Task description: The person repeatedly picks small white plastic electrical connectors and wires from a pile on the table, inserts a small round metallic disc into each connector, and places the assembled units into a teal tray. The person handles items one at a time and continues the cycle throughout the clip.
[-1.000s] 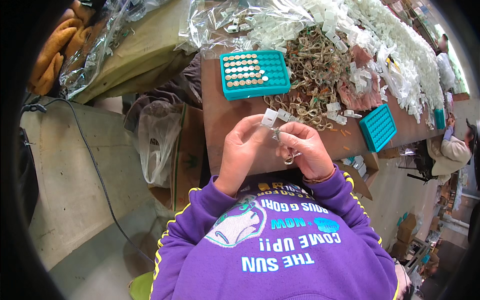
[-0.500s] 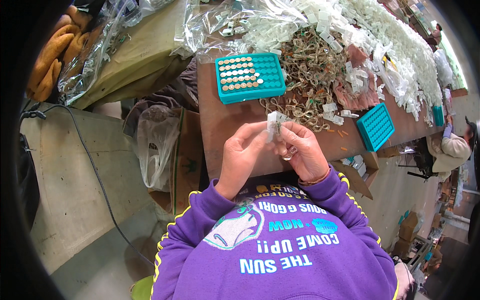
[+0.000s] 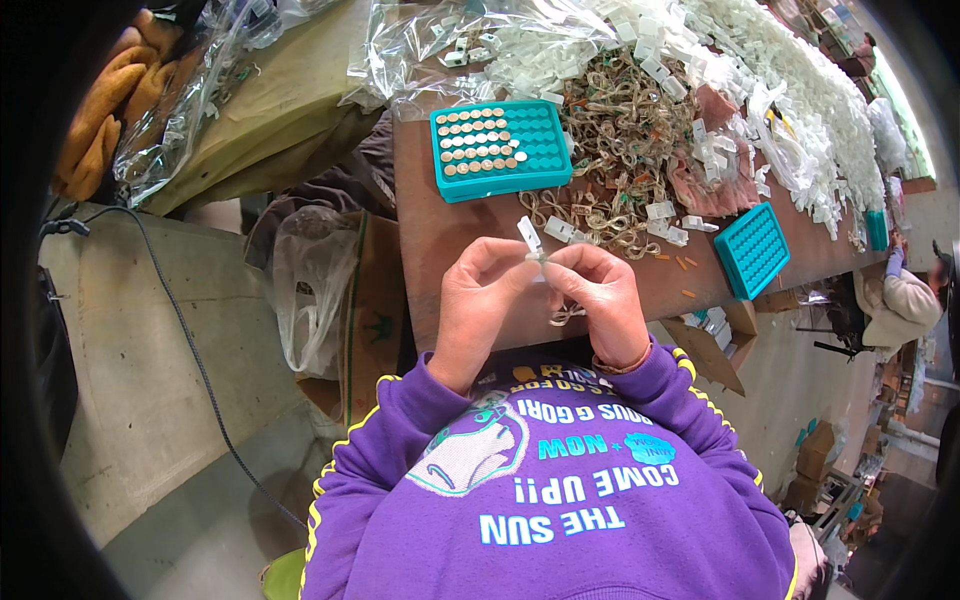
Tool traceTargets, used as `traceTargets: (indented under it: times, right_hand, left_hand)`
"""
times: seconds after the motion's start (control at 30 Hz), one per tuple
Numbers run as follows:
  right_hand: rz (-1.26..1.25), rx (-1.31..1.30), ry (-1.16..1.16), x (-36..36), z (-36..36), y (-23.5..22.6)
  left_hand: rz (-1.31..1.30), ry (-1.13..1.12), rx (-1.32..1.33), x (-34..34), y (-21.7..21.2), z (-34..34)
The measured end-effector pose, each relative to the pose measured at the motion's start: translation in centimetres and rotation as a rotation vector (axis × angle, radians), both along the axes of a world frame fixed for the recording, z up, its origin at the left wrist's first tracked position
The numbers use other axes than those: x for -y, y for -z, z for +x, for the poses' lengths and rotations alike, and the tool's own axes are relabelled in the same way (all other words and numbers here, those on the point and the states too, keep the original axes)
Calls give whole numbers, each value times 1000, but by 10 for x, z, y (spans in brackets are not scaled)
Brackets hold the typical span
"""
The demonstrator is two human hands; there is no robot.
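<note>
Both hands meet over the near edge of the brown table. My left hand [image 3: 480, 305] pinches a small white plastic case [image 3: 529, 235], whose narrow flap stands up above the fingertips. My right hand [image 3: 607, 300] is closed at the same spot, fingertips against the lower part of the case. A coiled bundle of thin clear wire [image 3: 568, 314] hangs below the right fingers. What lies exactly between the fingertips is hidden. Beyond the hands is a teal tray [image 3: 545, 182] partly filled with rows of round, button-like metal discs.
A tangled heap of coiled wires [image 3: 625, 150] lies beyond my right hand, with a large mound of white plastic cases [image 3: 800, 130] behind. A second teal tray [image 3: 753, 255] rests at right. A cardboard box [image 3: 735, 345] sits below the table; a plastic bag [image 3: 312, 290] hangs left.
The white case has turned, and its flap now points up and away. My right hand has drawn closer to my left, fingertips nearly touching.
</note>
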State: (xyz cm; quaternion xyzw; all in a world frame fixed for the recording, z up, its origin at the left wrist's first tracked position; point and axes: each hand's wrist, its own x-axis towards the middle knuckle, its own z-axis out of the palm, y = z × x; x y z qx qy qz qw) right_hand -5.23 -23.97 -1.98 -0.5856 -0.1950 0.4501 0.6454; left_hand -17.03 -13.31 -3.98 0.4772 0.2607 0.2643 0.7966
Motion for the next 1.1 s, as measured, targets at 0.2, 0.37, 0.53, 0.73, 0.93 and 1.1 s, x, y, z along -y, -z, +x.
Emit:
traceTargets:
  times: [0.2,0.37,0.53,0.73,0.93,1.1]
  right_hand:
    - [-31,-22,-143,6,11,-11]
    - [30,-431,-368,9,20,-7]
    - [68,-548,-346,3,14,-2]
    - [-26,110,-206,4,7,-16]
    - [-57,451,-137,7,-7,-20]
    - [-63,816,-140,8,-9,-25]
  left_hand:
    - [32,149,-2,-9,-3,-7]
    - [9,324,188,-6,-7,-9]
    - [-57,211,256,3,-13,-11]
    - [198,-190,37,9,-11,-9]
    - [315,-242,17,10,-9,-8]
    - [381,-281,-3,9,-6,-7]
